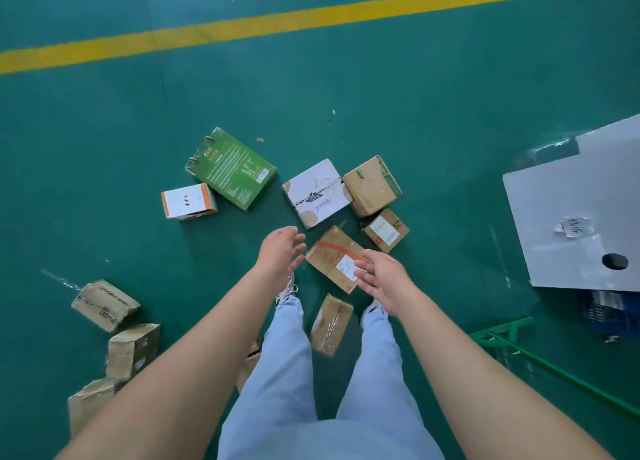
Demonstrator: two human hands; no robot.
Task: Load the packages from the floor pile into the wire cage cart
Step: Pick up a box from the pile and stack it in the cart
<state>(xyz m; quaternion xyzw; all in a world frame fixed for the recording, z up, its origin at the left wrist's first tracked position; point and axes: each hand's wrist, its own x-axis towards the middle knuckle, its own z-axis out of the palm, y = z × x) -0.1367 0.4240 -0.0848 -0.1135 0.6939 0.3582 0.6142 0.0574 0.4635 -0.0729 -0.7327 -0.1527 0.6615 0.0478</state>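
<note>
Below centre of the frame, your left hand [281, 252] and right hand [382, 277] reach out over the green floor [104, 148], both with fingers spread and relaxed, holding nothing. Your right hand overlaps in view the brown cardboard box with red tape and a white shipping label [332, 257]; whether it touches the box cannot be told.

Refer to the floor pile as follows:
- Centre: a white carton with dark tape and printed characters too blurred to read [317, 193], touching a brown cardboard box with green edge markings [372, 186] on its right.
- Just below these: a small brown box with a white label and red print [385, 230].
- Between your feet: a narrow brown box sealed with clear tape [331, 324].
- Left of centre: a flat green printed box with fine white text [231, 169], and beside it a small white box with orange sides [188, 201].
- Lower left: a crumpled brown parcel with dark lettering [105, 305], unreadable, and two more dented brown boxes [131, 350] below it.

At the right edge lies a large grey panel [571, 224] bearing a handwritten paper tag [573, 227], illegible. Below it sit a blue plastic crate [611, 312] and a green metal frame [512, 342]. A yellow painted stripe [277, 23] crosses the upper frame.
</note>
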